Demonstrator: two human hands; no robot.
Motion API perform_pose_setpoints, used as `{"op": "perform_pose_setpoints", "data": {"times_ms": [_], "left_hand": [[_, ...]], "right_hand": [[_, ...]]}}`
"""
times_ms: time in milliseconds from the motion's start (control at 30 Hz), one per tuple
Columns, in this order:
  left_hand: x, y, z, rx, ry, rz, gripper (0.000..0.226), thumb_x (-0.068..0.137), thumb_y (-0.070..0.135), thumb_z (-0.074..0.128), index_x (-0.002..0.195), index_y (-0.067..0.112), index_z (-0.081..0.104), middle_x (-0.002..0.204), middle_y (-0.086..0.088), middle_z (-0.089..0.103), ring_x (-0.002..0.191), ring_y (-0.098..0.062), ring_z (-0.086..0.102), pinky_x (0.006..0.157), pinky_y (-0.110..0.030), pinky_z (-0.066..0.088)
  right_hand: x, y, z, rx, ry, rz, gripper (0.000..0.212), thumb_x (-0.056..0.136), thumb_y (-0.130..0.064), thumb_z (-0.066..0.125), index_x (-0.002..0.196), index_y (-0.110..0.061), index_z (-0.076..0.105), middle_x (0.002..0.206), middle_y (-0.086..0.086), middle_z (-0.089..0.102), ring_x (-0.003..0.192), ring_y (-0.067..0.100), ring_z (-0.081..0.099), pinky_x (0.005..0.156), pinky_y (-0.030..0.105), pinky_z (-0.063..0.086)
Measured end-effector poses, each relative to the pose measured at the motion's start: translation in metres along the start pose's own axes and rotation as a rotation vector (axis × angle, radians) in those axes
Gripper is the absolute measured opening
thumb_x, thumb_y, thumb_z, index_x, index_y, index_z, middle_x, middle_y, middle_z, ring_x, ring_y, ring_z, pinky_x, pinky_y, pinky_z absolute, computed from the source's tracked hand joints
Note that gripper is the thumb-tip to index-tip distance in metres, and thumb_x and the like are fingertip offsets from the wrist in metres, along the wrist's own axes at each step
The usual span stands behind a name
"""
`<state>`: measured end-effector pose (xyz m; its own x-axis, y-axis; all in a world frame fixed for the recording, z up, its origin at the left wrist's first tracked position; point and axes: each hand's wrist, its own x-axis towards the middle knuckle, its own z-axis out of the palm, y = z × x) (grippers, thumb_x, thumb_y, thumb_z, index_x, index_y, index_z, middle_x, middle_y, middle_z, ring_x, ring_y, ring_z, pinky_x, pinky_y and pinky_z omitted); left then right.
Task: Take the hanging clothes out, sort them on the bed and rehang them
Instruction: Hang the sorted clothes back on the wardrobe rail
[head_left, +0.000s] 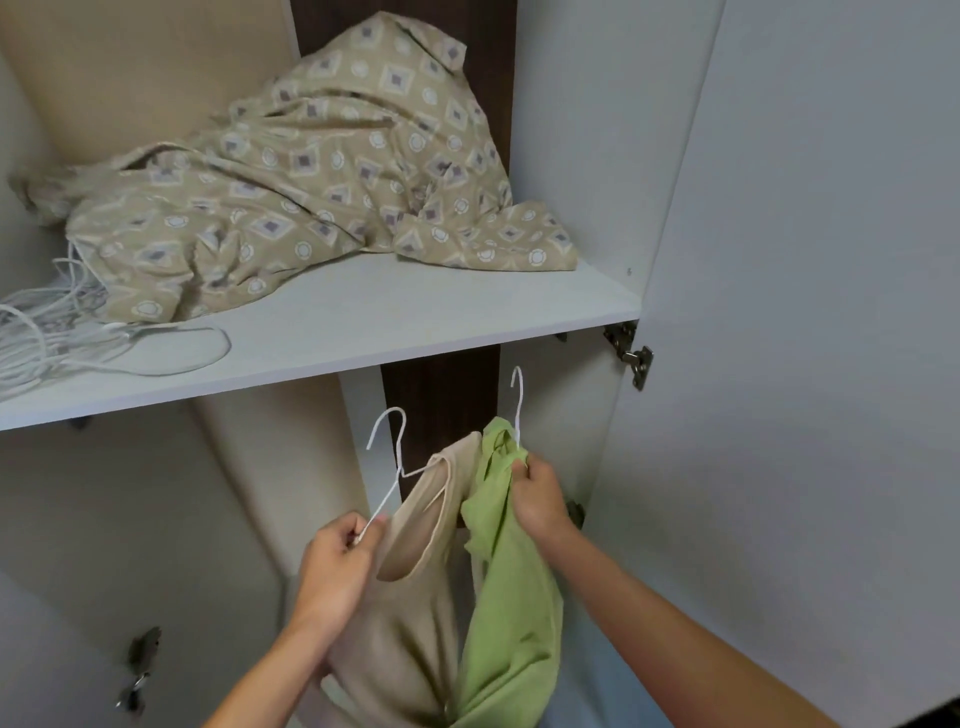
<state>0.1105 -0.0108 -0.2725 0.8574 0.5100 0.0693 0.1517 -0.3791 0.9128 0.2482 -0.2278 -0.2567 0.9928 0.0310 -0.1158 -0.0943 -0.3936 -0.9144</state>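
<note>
My left hand grips the arm of a white wire hanger that carries a beige garment. My right hand pinches the neck of a green garment on a second white wire hanger, whose hook points up. Both garments hang side by side below the wardrobe shelf, in front of the open wardrobe. Their lower ends run out of view at the bottom.
A crumpled beige patterned cloth lies on the shelf. Several spare white wire hangers are piled at the shelf's left end. The open wardrobe door stands to the right, with metal hinges on it.
</note>
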Motion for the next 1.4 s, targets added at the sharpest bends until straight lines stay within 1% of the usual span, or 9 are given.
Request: {"op": "perform_pose_setpoints", "data": {"times_ms": [167,267,367,533,633,867,967,1167,1400], "left_hand": [[0.017,-0.023,0.005,0.09,-0.002,0.056,0.053,0.089,0.057,0.065,0.064,0.015,0.044,0.051,0.005,0.036,0.052,-0.019,0.033,0.058,-0.033,0.032],[0.027,-0.031,0.006,0.176,0.03,0.095,0.048,0.097,0.044,0.07,0.063,0.018,0.047,0.05,0.007,0.039,0.053,-0.019,0.036,0.057,-0.035,0.033],[0.037,-0.036,0.007,0.214,0.05,0.148,0.048,0.097,0.047,0.07,0.061,0.024,0.047,0.049,0.009,0.041,0.052,-0.017,0.038,0.057,-0.034,0.035],[0.055,-0.042,0.005,0.263,0.066,0.247,0.045,0.094,0.057,0.064,0.072,0.02,0.053,0.051,0.007,0.044,0.053,-0.018,0.038,0.056,-0.033,0.036],[0.063,-0.045,0.005,0.292,0.084,0.257,0.042,0.097,0.049,0.069,0.071,0.018,0.056,0.054,0.0,0.05,0.055,-0.02,0.04,0.055,-0.033,0.036],[0.068,-0.044,0.006,0.317,0.08,0.325,0.045,0.085,0.066,0.055,0.073,0.022,0.059,0.049,0.008,0.042,0.053,-0.019,0.038,0.056,-0.033,0.037],[0.065,-0.046,0.007,0.313,0.079,0.32,0.045,0.086,0.065,0.056,0.073,0.021,0.058,0.049,0.008,0.039,0.053,-0.018,0.037,0.056,-0.034,0.037],[0.061,-0.053,0.012,0.295,0.062,0.304,0.045,0.088,0.063,0.062,0.074,0.02,0.059,0.05,0.01,0.037,0.053,-0.016,0.034,0.056,-0.033,0.036],[0.066,-0.057,0.017,0.317,0.023,0.276,0.038,0.095,0.041,0.074,0.069,0.021,0.056,0.051,0.012,0.035,0.053,-0.013,0.031,0.057,-0.033,0.032]], "right_hand": [[0.018,0.005,-0.005,-0.127,0.037,-0.153,0.025,0.11,-0.026,0.041,0.097,-0.014,0.059,0.092,0.007,0.065,0.084,0.021,0.065,0.08,0.044,0.058],[0.032,0.004,-0.004,-0.197,0.04,-0.215,0.024,0.111,-0.026,0.043,0.093,-0.015,0.054,0.087,0.004,0.061,0.075,0.016,0.058,0.061,0.03,0.045],[0.051,0.004,-0.003,-0.241,0.053,-0.268,0.025,0.111,-0.027,0.042,0.09,-0.015,0.051,0.084,0.002,0.059,0.075,0.019,0.057,0.057,0.026,0.037],[0.084,-0.001,0.0,-0.304,0.079,-0.314,0.023,0.11,-0.026,0.043,0.089,-0.017,0.047,0.086,0.006,0.06,0.072,0.019,0.055,0.059,0.036,0.038],[0.106,-0.005,0.002,-0.294,0.102,-0.327,0.024,0.11,-0.026,0.044,0.09,-0.014,0.049,0.092,0.013,0.062,0.077,0.027,0.056,0.065,0.036,0.04],[0.147,-0.016,0.001,-0.274,0.134,-0.338,0.024,0.11,-0.025,0.042,0.093,-0.01,0.053,0.1,0.017,0.065,0.082,0.031,0.059,0.066,0.035,0.042],[0.16,-0.02,0.002,-0.286,0.129,-0.341,0.025,0.109,-0.026,0.042,0.096,-0.01,0.056,0.104,0.018,0.067,0.095,0.039,0.064,0.079,0.04,0.052],[0.174,-0.022,0.004,-0.403,0.129,-0.311,0.032,0.11,-0.029,0.041,0.119,-0.007,0.063,0.117,0.019,0.067,0.109,0.042,0.064,0.086,0.04,0.05],[0.183,0.004,0.002,-0.559,0.152,-0.298,0.031,0.111,-0.025,0.038,0.128,-0.012,0.06,0.112,0.016,0.068,0.102,0.037,0.066,0.077,0.04,0.052]]}}
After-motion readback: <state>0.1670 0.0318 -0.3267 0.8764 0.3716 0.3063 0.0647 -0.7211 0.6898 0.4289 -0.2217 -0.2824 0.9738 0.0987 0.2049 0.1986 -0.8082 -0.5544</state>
